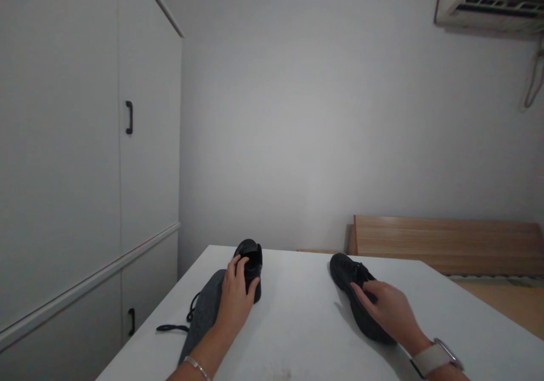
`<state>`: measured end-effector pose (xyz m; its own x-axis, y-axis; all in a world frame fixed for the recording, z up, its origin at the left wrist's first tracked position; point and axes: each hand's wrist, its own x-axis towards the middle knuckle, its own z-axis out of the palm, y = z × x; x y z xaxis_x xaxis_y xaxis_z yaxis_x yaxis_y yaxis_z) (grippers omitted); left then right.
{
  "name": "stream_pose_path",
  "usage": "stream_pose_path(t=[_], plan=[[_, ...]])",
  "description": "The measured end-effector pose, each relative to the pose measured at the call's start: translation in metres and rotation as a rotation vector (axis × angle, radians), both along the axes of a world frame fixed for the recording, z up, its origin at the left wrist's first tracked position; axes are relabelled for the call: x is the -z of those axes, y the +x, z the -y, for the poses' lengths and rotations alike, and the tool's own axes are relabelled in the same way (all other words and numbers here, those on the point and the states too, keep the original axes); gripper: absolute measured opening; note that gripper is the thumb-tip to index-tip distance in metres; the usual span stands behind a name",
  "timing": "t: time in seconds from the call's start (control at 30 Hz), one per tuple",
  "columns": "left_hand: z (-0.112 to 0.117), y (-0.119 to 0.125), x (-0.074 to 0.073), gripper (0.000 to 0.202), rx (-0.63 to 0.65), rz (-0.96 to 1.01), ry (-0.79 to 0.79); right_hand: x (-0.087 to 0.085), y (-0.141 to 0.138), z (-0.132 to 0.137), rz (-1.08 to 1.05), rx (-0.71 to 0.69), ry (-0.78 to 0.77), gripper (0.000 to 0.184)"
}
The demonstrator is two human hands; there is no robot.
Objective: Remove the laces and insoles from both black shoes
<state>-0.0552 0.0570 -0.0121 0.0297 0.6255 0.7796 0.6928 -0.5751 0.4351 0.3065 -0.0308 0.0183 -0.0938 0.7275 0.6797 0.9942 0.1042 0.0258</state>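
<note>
On the left part of the white table (297,324) my left hand (238,293) curls over a black shoe (249,246), fingertips at its opening and thumb along its right side. Beneath my left forearm lies a dark grey cloth pouch (204,304) with a black cord (172,328) trailing from it. To the right, a black lace-up shoe (342,267) lies slantwise, toe pointing away from me. My right hand (389,310) grips this shoe at its opening, thumb and fingers close together; what lies between the fingertips is partly hidden.
A white cabinet (148,160) with black handles stands along the left. Behind the table are a plain wall (272,114) and, at right, a wooden headboard (437,245). An air conditioner (493,7) hangs high at the right.
</note>
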Motion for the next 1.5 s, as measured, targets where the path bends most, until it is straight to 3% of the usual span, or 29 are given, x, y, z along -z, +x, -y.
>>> stream_pose_path(t=[0.13,0.3,0.37,0.43,0.53,0.63,0.7,0.87,1.07,1.3,1.5], plan=[[0.022,0.012,-0.017,0.039,0.089,-0.074,0.111,-0.005,-0.042,0.016,-0.06,-0.204,0.135,0.049],[0.063,0.029,-0.04,0.031,0.474,-0.209,0.024,-0.026,-0.087,0.05,-0.313,-0.757,0.097,0.041],[0.076,0.034,-0.047,0.033,0.617,-0.259,-0.056,-0.032,-0.09,0.056,-0.486,-0.864,0.102,0.039],[0.085,0.038,-0.05,0.038,0.71,-0.274,-0.114,-0.032,-0.088,0.053,-0.62,-0.823,0.104,0.035],[0.091,0.042,-0.05,0.041,0.776,-0.293,-0.173,-0.017,-0.082,0.037,-0.704,-0.632,0.041,0.02],[0.09,0.044,-0.047,0.034,0.826,-0.303,-0.218,0.005,-0.078,0.021,-0.849,-0.465,-0.064,0.032],[0.091,0.045,-0.047,0.025,0.857,-0.26,-0.226,0.017,-0.078,0.017,-0.94,-0.429,-0.156,0.041],[0.095,0.048,-0.052,0.014,0.87,-0.131,-0.208,0.015,-0.086,0.029,-0.881,-0.527,-0.293,0.041],[0.104,0.049,-0.063,0.033,0.826,-0.126,-0.224,-0.001,-0.1,0.048,-0.757,-0.703,-0.4,0.038],[0.105,0.046,-0.075,0.059,0.86,-0.216,-0.239,0.002,-0.1,0.046,-0.747,-0.763,-0.423,0.038],[0.108,0.051,-0.072,0.034,0.752,-0.201,-0.207,0.001,-0.102,0.048,-0.736,-0.778,-0.349,0.036]])
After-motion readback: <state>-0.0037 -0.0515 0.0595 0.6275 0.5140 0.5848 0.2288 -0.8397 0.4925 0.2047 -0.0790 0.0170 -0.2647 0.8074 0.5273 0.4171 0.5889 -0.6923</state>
